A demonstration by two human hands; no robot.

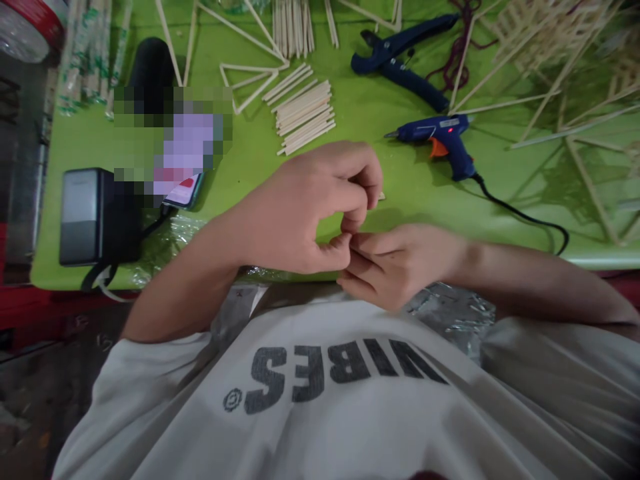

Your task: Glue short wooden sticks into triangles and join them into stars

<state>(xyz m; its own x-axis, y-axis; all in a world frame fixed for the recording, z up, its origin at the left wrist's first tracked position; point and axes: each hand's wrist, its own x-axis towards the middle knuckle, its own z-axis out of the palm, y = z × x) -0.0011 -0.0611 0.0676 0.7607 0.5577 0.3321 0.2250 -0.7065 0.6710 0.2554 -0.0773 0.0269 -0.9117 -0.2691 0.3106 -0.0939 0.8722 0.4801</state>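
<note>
My left hand (310, 207) is over the front of the green table (250, 157), its thumb and index finger pinched together and the other fingers curled. Against those fingertips, my right hand (400, 263) has its fingers pressed together. Whatever lies between the fingertips is too small or hidden to make out. A small pale stick end (382, 196) shows just beside my left hand's curled fingers. Beyond my left hand lies a pile of short wooden sticks (305, 117). To the right, a blue glue gun (445, 137) with an orange trigger and a lit red light rests on its side.
Behind are blue cutters (400, 57), stick triangles (250, 70) and longer sticks (293, 27). Stick frames (565, 80) spread at right. A black power bank (97, 217), a phone (187, 190) and a black cylinder (151, 73) stand or lie at left. The glue gun's cord (520, 215) curves rightward.
</note>
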